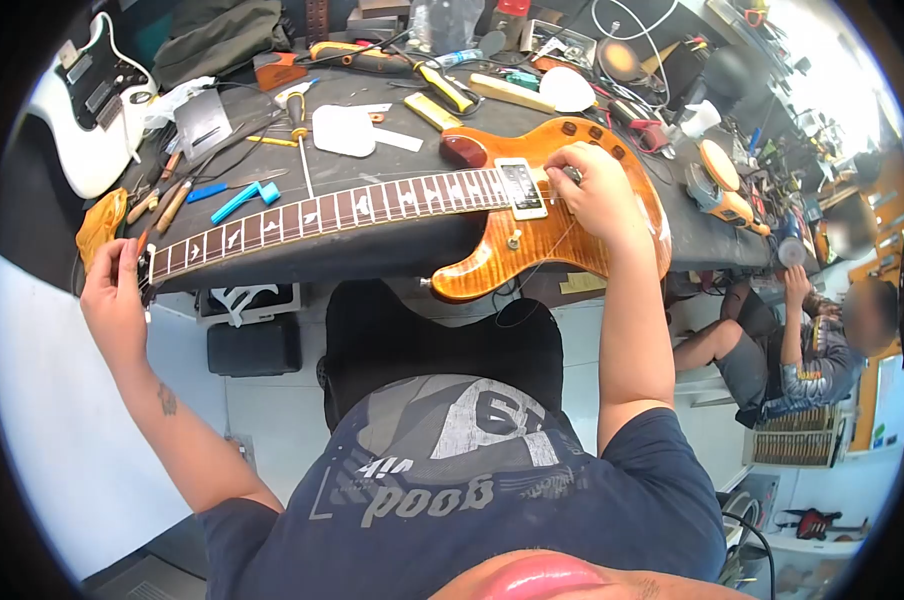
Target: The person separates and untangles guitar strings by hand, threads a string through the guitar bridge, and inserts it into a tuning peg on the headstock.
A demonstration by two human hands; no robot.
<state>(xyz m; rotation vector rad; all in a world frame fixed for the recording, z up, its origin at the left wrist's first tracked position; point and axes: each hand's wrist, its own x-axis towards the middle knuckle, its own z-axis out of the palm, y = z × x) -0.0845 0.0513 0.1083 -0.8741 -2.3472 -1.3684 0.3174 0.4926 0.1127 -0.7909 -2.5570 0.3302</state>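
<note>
An amber flame-top electric guitar (487, 262) lies face up across the bench's near edge, its neck (312, 215) pointing left. My left hand (115, 290) is closed at the headstock (146, 268), which its fingers partly hide. Over the body near the bridge, my right hand (600, 190) has its fingers curled in a pinch. A thin guitar string (534, 275) trails from beneath that hand and loops below the body's edge. Beside it sit a metal-framed pickup (520, 188) and a small knob or switch (514, 240). No strings show clearly along the fretboard.
Behind the neck lie a screwdriver (298, 112), a blue string winder (250, 200), white plates (344, 131) and yellow-black cutters (444, 88). A white guitar body (92, 110) stands at left. An orange power tool (724, 208) rests right. Another person (812, 345) sits farther right.
</note>
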